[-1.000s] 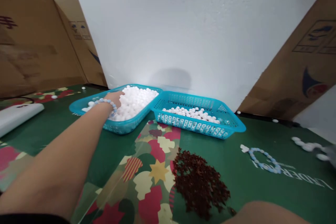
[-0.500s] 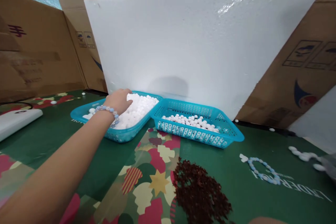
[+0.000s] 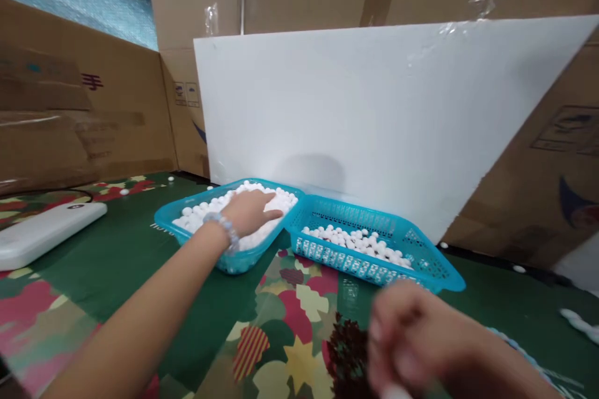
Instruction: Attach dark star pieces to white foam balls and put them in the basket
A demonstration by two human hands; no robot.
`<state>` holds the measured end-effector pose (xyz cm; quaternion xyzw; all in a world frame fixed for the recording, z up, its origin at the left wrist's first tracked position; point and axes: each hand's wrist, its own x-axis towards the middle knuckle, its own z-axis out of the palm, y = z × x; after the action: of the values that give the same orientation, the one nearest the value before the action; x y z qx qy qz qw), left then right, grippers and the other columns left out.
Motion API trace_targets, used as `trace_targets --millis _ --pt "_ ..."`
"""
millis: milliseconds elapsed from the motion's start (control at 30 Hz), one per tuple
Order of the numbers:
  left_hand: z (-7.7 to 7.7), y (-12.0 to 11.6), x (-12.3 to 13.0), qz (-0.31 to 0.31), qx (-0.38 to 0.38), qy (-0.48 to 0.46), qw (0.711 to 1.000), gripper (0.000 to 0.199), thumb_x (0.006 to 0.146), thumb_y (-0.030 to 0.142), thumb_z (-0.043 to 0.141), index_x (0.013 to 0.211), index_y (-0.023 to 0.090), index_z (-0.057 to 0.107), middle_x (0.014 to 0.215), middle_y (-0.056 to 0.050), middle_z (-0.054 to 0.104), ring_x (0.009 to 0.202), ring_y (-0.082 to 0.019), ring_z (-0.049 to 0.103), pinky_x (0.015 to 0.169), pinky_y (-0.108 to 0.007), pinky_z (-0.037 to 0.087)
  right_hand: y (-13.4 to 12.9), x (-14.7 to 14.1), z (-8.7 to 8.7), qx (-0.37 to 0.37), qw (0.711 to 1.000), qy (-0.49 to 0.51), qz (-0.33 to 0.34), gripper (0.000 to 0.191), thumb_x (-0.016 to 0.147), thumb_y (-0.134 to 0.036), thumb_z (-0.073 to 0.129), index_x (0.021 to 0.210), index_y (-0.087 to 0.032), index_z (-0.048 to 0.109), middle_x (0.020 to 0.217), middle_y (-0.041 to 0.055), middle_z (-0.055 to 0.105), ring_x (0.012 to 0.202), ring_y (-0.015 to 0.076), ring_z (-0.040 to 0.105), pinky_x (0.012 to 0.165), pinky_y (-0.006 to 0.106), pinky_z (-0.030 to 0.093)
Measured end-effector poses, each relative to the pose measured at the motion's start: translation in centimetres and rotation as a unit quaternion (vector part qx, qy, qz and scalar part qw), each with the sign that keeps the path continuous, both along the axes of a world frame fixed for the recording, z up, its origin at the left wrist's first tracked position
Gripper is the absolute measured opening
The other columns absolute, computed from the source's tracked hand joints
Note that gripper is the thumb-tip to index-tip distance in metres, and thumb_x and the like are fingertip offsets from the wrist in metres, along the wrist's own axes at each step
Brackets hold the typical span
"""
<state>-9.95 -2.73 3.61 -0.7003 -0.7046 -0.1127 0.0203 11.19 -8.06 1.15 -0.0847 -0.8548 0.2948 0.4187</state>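
My left hand (image 3: 253, 213), a pale beaded bracelet at its wrist, lies on the white balls (image 3: 206, 211) in the left blue basket (image 3: 171, 217). Its thumb and forefinger are stretched apart; the other fingertips are hard to see among the balls. At the lower right, my right hand (image 3: 412, 340) is curled closed over the dark red-brown shreds (image 3: 349, 355) and blurred by motion. A small white ball (image 3: 395, 392) shows at its fingertips, cut off by the lower edge.
A second blue basket (image 3: 442, 274) with fewer white balls (image 3: 360, 246) stands to the right. Behind both leans a white board (image 3: 374, 106) against cardboard boxes. A white device (image 3: 51, 230) lies at left. A beaded bracelet (image 3: 519, 349) is partly hidden behind my right forearm.
My right hand has risen into view from the lower edge. My left hand has moved rightward over the balls, fingers spreading. The camera view has shifted, so the scene sits lower and further right.
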Motion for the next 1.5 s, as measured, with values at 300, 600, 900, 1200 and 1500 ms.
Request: trace_targets --millis 300,600,900,1200,1500 --pt "-0.1 -2.2 8.3 -0.309 -0.102 -0.471 0.82 0.025 0.058 0.042 0.046 0.073 0.023 0.053 0.064 0.004 0.057 0.058 -0.01 0.052 0.047 -0.017 0.042 3.7 -0.1 -0.2 0.289 0.905 0.156 -0.273 0.028 0.068 -0.012 0.045 0.09 -0.025 0.034 0.069 -0.0024 0.05 0.065 0.0082 0.051 0.061 0.021 0.046" --pt "1.2 -0.4 9.8 -0.181 0.033 -0.724 0.665 0.022 0.055 0.008 0.053 0.076 0.014 0.048 0.061 0.002 0.055 0.054 -0.005 0.051 0.049 -0.012 0.042 5.0 1.3 0.2 -0.02 0.874 -0.375 -0.307 0.019 0.068 -0.024 0.044 0.084 -0.013 0.046 0.077 0.0026 0.052 0.062 0.0077 0.047 0.051 0.017 0.037" --pt "0.3 1.2 8.8 -0.206 0.008 -0.746 0.633 0.011 0.058 0.004 0.05 0.065 0.012 0.053 0.062 -0.002 0.059 0.054 -0.007 0.053 0.05 -0.014 0.042 5.6 -0.4 -2.4 -0.008 0.81 -0.567 -0.153 0.024 0.063 -0.023 0.051 0.085 -0.014 0.056 0.072 0.0031 0.055 0.06 0.011 0.046 0.044 0.019 0.025" --pt "-1.0 1.9 9.1 -0.173 -0.069 -0.736 0.651 0.014 0.06 0.008 0.051 0.071 0.014 0.058 0.055 0.001 0.054 0.051 -0.006 0.051 0.048 -0.015 0.043 5.5 -0.9 -2.9 -0.018 0.81 -0.563 -0.166 0.016 0.064 -0.019 0.049 0.075 -0.013 0.059 0.072 0.0038 0.057 0.061 0.0121 0.047 0.044 0.02 0.025" --pt "-0.7 1.5 7.6 -0.211 -0.08 -0.754 0.617 0.025 0.054 0.006 0.058 0.076 0.018 0.056 0.062 0.0 0.059 0.055 -0.009 0.055 0.052 -0.016 0.046 4.2 0.8 0.0 -0.049 0.863 -0.436 -0.253 0.014 0.071 -0.019 0.038 0.064 -0.012 0.049 0.062 0.0024 0.054 0.052 0.0073 0.047 0.043 0.017 0.031"
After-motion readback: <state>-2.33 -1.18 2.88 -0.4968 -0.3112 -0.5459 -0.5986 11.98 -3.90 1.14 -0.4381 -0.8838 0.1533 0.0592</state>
